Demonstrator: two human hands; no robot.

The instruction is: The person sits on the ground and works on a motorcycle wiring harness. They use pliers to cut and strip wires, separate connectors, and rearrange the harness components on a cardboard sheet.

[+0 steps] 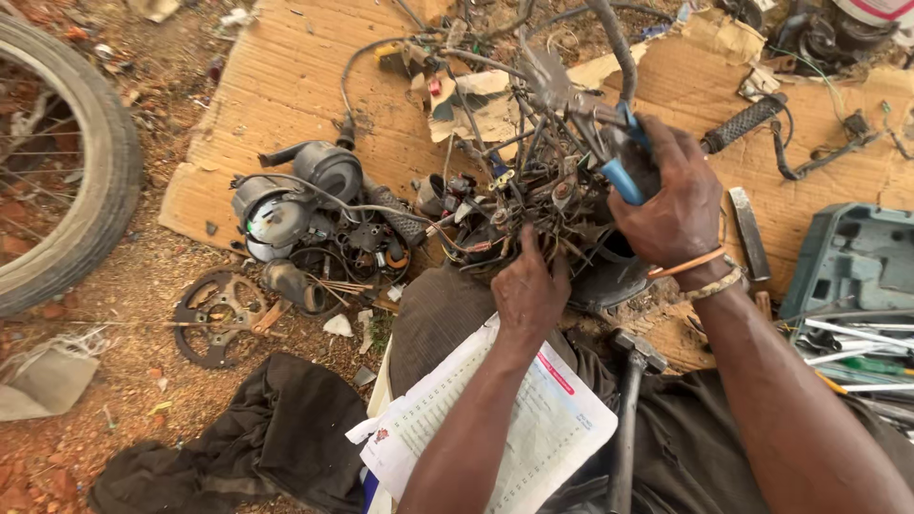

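My right hand is clenched around one pair of blue-handled pliers, whose nose points up and left into one tangled wiring harness. My left hand presses its fingers into the lower edge of that same tangle, gripping a clump of wires; the harness lies directly between both sets of fingers, resting over my knee. Two bands circle the right wrist. Just below the left wrist lies one printed paper booklet; beside it, one hammer stands head-up. Left of the left fingers I count one round speedometer housing and, farther out, one sprocket on the dirt. One ribbed hand grip lies above the right fingers on the cardboard sheet. Farthest out: one tyre at left, one open toolcase at right.
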